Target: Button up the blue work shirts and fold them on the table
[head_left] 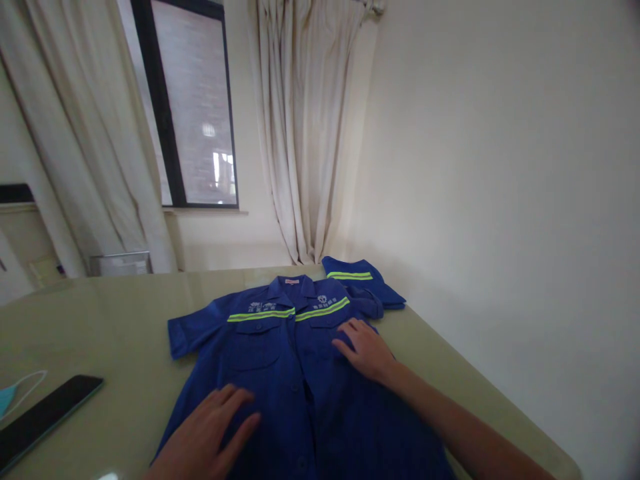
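A blue short-sleeved work shirt [270, 380] lies front side up on the table, its collar toward the far side. Yellow-green reflective stripes cross its chest, with pale printing above them, and the front placket gaps slightly lower down. My left hand [215, 427] is over the lower left part of the shirt, thumb and fingers apart, holding nothing. Over the chest pocket on the right, my right hand [365, 350] rests or hovers with fingers spread; I cannot tell how firmly it touches the cloth.
Behind the shirt's right sleeve lies a folded blue garment [360, 273] with a matching stripe, near the wall. A black phone [47, 413] and part of a light blue face mask [7, 400] are on the pale green table [120, 320] at left. Curtains [305, 133] hang behind.
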Available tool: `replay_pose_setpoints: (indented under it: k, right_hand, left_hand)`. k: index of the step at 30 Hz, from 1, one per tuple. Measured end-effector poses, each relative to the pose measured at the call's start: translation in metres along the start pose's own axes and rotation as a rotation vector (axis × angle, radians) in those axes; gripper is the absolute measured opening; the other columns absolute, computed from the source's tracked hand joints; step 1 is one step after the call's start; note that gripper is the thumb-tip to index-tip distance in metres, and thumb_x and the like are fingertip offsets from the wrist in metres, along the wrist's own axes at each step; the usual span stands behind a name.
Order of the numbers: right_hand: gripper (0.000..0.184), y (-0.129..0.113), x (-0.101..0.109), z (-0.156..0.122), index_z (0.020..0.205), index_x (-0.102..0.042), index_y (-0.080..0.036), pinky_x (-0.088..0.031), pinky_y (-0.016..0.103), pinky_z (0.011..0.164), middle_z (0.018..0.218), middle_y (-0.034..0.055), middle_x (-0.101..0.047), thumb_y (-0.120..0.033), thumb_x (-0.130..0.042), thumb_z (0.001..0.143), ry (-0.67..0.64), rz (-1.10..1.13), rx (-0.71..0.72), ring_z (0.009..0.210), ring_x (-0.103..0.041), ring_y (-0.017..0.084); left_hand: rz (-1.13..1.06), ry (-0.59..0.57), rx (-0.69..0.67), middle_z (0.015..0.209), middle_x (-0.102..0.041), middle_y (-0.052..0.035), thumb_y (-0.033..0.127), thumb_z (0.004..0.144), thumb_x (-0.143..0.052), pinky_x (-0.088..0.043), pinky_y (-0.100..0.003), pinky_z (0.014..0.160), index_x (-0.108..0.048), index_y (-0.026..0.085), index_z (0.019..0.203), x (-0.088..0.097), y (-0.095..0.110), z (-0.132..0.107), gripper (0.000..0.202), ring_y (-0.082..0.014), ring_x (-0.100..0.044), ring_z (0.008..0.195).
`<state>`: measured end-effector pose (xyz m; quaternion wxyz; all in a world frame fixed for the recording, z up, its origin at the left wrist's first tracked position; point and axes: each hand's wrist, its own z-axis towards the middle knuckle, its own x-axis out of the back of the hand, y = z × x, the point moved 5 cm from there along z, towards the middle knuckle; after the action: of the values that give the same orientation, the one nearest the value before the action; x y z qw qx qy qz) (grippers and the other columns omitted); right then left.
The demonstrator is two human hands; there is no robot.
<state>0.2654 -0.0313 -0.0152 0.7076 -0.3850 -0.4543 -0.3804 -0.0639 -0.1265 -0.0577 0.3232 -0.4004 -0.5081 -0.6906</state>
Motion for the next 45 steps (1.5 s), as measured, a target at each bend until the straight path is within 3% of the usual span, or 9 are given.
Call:
replay_pose_setpoints:
  k: [5,10,16,21,26,33,36,39,45]
  right_hand:
    - [0.062,-0.043,-0.068,0.050,0.149,-0.052,-0.026,-0.037,0.055,0.111,0.152,0.0170,-0.051,-0.061,-0.048,0.098,-0.140,0.013,-0.092,0.139,-0.045,0.039]
    - [0.063,-0.040,-0.112,0.102,0.156,-0.043,-0.029,-0.019,0.054,0.122,0.165,0.0115,-0.033,-0.059,-0.043,0.100,-0.091,0.075,-0.167,0.153,-0.024,0.035]
    - [0.055,-0.042,-0.095,0.147,0.150,-0.050,-0.020,-0.026,0.044,0.121,0.158,0.0137,-0.046,-0.044,-0.049,0.101,0.037,0.130,-0.133,0.147,-0.038,0.028]
    - [0.053,-0.072,-0.088,0.099,0.142,-0.059,-0.023,-0.034,0.048,0.116,0.152,0.0136,-0.052,-0.053,-0.048,0.100,-0.031,0.145,-0.056,0.142,-0.044,0.033]
    - [0.068,-0.073,-0.107,0.062,0.157,-0.039,-0.034,-0.020,0.054,0.123,0.167,0.0076,-0.030,-0.070,-0.037,0.099,-0.136,0.156,-0.025,0.154,-0.023,0.032]
    - [0.061,-0.062,-0.103,0.111,0.151,-0.048,-0.023,-0.026,0.049,0.120,0.161,0.0129,-0.041,-0.059,-0.042,0.102,-0.074,0.145,-0.033,0.148,-0.036,0.031]
    - [0.046,-0.069,-0.081,0.107,0.141,-0.056,-0.018,-0.034,0.039,0.114,0.144,0.0137,-0.058,-0.042,-0.040,0.105,0.167,0.196,0.023,0.136,-0.048,0.025]
    - [0.033,-0.077,-0.056,0.082,0.118,-0.065,-0.019,-0.041,0.035,0.103,0.117,0.0108,-0.068,-0.032,-0.037,0.106,0.309,0.260,0.097,0.114,-0.058,0.023]
    - [0.043,-0.098,-0.047,0.008,0.107,-0.063,-0.024,-0.047,0.030,0.088,0.104,0.0036,-0.066,-0.064,-0.064,0.090,-0.043,0.303,0.309,0.096,-0.061,0.021]
  left_hand:
    - [0.250,-0.112,0.130,0.166,-0.032,-0.0114,0.068,0.093,-0.038,-0.018,-0.084,0.109,-0.043,0.033,0.154,-0.041,0.034,0.091,0.071,-0.0484,-0.025,0.151]
    - [0.324,-0.052,0.120,0.169,-0.023,-0.0098,0.067,0.096,-0.035,-0.005,-0.086,0.108,-0.036,0.036,0.157,-0.058,-0.002,0.147,0.069,-0.0478,-0.016,0.154]
    - [0.323,-0.013,0.139,0.169,-0.025,-0.0082,0.069,0.095,-0.034,-0.006,-0.083,0.110,-0.035,0.038,0.157,-0.051,-0.039,0.185,0.070,-0.0461,-0.018,0.154]
    - [0.337,-0.025,0.150,0.169,-0.026,-0.0077,0.069,0.095,-0.035,-0.008,-0.083,0.111,-0.036,0.037,0.157,-0.045,-0.053,0.198,0.070,-0.0454,-0.018,0.154]
    - [0.328,0.060,0.122,0.165,-0.036,-0.0103,0.059,0.096,-0.040,-0.012,-0.080,0.112,-0.045,0.031,0.154,-0.036,-0.052,0.202,0.064,-0.0448,-0.026,0.151]
    - [0.101,0.223,-0.052,0.115,-0.071,-0.0087,0.023,0.097,-0.039,-0.048,-0.035,0.095,-0.065,0.022,0.120,-0.006,0.014,0.163,0.034,-0.0236,-0.065,0.108]
    - [-0.030,0.085,-0.106,0.101,-0.071,-0.0055,0.046,0.100,-0.043,-0.049,-0.035,0.086,-0.065,0.023,0.108,-0.015,0.032,0.118,0.033,-0.0233,-0.067,0.095]
    - [0.003,0.029,-0.192,0.124,-0.067,-0.0088,0.067,0.086,-0.060,-0.045,-0.043,0.098,-0.063,0.027,0.123,-0.028,0.033,0.076,0.055,-0.0309,-0.060,0.116]
    - [-0.039,0.032,-0.208,0.135,-0.065,-0.0080,0.049,0.089,-0.065,-0.041,-0.048,0.108,-0.057,0.027,0.132,-0.042,0.012,0.066,0.048,-0.0293,-0.057,0.128]
